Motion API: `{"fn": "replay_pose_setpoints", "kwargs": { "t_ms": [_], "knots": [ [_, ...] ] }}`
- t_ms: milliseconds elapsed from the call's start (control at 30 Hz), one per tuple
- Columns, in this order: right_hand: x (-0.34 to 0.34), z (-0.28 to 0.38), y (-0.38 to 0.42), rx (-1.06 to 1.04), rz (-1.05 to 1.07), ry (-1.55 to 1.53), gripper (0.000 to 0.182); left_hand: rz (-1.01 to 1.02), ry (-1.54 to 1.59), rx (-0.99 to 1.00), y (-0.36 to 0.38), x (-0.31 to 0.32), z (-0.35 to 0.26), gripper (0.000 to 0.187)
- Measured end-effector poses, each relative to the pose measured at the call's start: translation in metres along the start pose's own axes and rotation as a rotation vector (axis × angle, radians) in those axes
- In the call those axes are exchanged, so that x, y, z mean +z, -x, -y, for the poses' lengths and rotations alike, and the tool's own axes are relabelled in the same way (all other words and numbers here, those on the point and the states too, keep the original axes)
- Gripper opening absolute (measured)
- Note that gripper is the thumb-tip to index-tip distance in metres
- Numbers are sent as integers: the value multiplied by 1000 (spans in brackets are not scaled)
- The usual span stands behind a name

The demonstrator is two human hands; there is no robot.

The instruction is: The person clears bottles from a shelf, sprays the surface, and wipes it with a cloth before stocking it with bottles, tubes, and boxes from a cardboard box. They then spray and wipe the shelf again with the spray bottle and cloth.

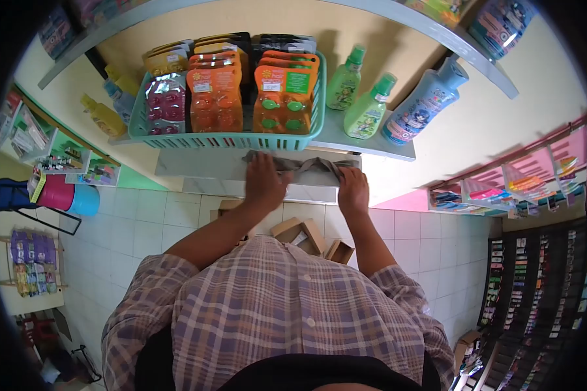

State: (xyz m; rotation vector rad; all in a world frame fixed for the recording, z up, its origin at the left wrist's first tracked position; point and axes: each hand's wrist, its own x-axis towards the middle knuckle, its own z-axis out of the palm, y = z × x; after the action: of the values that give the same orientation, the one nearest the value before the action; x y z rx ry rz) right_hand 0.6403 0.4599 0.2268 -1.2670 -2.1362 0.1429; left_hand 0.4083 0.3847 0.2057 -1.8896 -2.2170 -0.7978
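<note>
A crumpled grey cloth [310, 165] lies stretched across a lower grey shelf [205, 165]. My left hand [265, 180] is closed on the cloth near its left end, with the fingers toward the back of the shelf. At the cloth's right end, my right hand [353, 190] has its fingers closed on the fabric. Just above both hands, a turquoise plastic basket [228, 140] stands on the shelf over them, filled with orange, yellow and purple blister cards.
Two green bottles [366, 109] and a blue bottle [424, 104] stand right of the basket; a yellow bottle [104, 118] is at its left. A curved upper shelf edge [430, 29] hangs overhead. Open cardboard boxes [301, 234] sit on the tiled floor [137, 212] below.
</note>
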Motion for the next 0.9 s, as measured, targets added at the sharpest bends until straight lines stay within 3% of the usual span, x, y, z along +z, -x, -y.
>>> {"fn": "replay_pose_setpoints", "kwargs": {
  "t_ms": [33, 100, 167, 200, 233, 300, 333, 400, 500, 567, 633, 667, 700, 767, 900],
  "knots": [
    [-2, -6, 1, -5, 6, 23, 27, -90, -157, 53, 3, 10, -9, 60],
    [-6, -11, -2, 35, 34, -22, 25, 222, 380, 237, -2, 3, -30, 63],
    [-10, -7, -2, 18, 22, -48, 25, 213, 194, 498, 4, 16, -44, 63],
    [-8, -6, -3, 17, 21, -51, 25, 191, 186, 527, 1, 17, -41, 61],
    [-7, -6, -4, 17, 77, -86, 25, 190, 186, 528, -5, 14, -33, 61],
    [-6, -4, -1, 17, 132, -118, 24, 192, 246, 293, -12, 5, -8, 55],
    [-6, -1, 1, 6, 171, -84, 23, 188, 246, 297, -11, 5, 2, 55],
    [-8, 7, 4, 53, 329, -88, 19, 18, -101, 146, -7, 4, 14, 51],
    [-10, 24, 6, 113, 299, -110, 18, 77, 148, 258, -19, 22, -12, 45],
    [-4, 22, 3, 142, 289, -119, 24, 129, 145, 502, -25, 22, -38, 35],
    [-1, 21, 0, 214, 313, -105, 27, 67, 164, 474, -25, 33, -49, 29],
    [-3, 21, -4, 296, 426, -63, 34, 69, 155, 467, -23, 34, -40, 29],
    [1, 26, -1, 286, 432, -66, 34, 122, 206, 411, -23, 31, -33, 29],
    [11, 35, 7, 77, 259, 43, 38, 158, 253, 342, -21, 21, -18, 29],
    [47, 76, 8, -72, 359, 181, 49, 50, 123, 280, 0, -15, 36, 32]
  ]
}}
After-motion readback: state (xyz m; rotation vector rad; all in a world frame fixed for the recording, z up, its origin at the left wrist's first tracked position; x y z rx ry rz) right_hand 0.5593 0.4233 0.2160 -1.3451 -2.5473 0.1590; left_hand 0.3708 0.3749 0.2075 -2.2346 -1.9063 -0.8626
